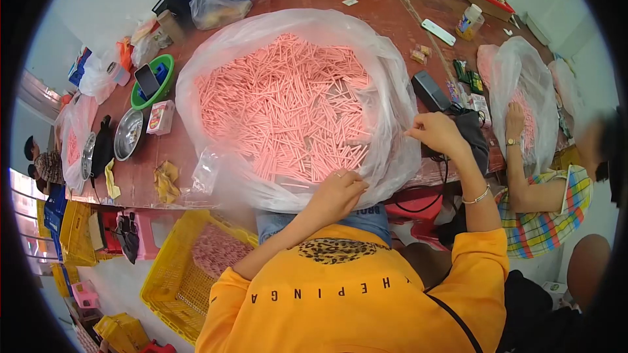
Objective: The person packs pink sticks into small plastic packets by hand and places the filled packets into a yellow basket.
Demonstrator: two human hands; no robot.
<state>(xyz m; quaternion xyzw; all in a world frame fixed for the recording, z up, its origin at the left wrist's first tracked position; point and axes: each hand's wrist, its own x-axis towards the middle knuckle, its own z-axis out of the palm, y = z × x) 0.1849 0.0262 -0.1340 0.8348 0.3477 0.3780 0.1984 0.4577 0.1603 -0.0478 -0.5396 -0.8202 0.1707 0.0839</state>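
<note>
A large clear plastic bag [392, 85] lies wide open on the red table, with a heap of short pink sticks [281, 98] inside. My left hand [337, 195] rests at the bag's near edge, fingers bent and pressed together beside the sticks; whatever lies under the fingertips is hidden. Over the bag's right edge, my right hand [437, 133] is raised with thumb and fingers pinched together. What it pinches, if anything, is too small to tell.
A co-worker's hand [515, 121] reaches into another bag at right. A steel bowl [131, 134], green basin [167, 75] and small box [161, 117] stand left. Near my right hand lie a black case [430, 91] and cable. Yellow crate [173, 281] sits below the table edge [150, 205].
</note>
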